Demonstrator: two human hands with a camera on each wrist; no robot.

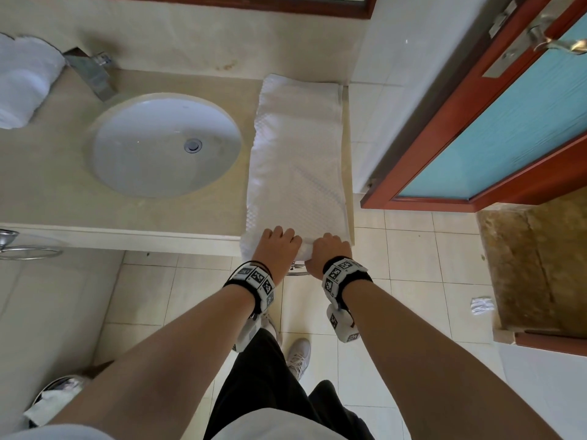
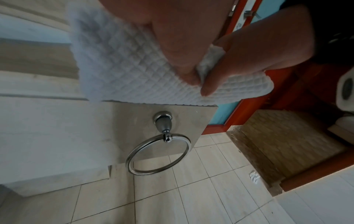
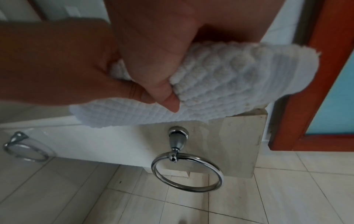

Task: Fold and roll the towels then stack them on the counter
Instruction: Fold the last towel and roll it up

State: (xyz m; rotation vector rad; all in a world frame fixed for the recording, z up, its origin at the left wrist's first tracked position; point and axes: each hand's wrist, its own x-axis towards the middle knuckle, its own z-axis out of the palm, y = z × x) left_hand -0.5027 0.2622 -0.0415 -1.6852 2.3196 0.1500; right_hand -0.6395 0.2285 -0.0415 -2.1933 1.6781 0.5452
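A white waffle-weave towel [image 1: 298,154] lies folded in a long strip on the counter [image 1: 63,192], right of the sink, running from the back wall to the front edge. Its near end is curled over into a small roll at the counter's edge. My left hand [image 1: 279,242] and right hand [image 1: 327,249] sit side by side on that roll, fingers on top and thumbs underneath. The left wrist view shows my left hand [image 2: 180,60] pinching the towel [image 2: 118,63]. The right wrist view shows my right hand [image 3: 159,68] gripping the towel [image 3: 229,84].
Rolled white towels [image 1: 22,81] sit at the counter's far left beside the faucet [image 1: 92,71]. The round sink [image 1: 165,144] lies left of the towel. A red-framed door [image 1: 492,115] stands open on the right. A chrome towel ring [image 3: 186,171] hangs under the counter front.
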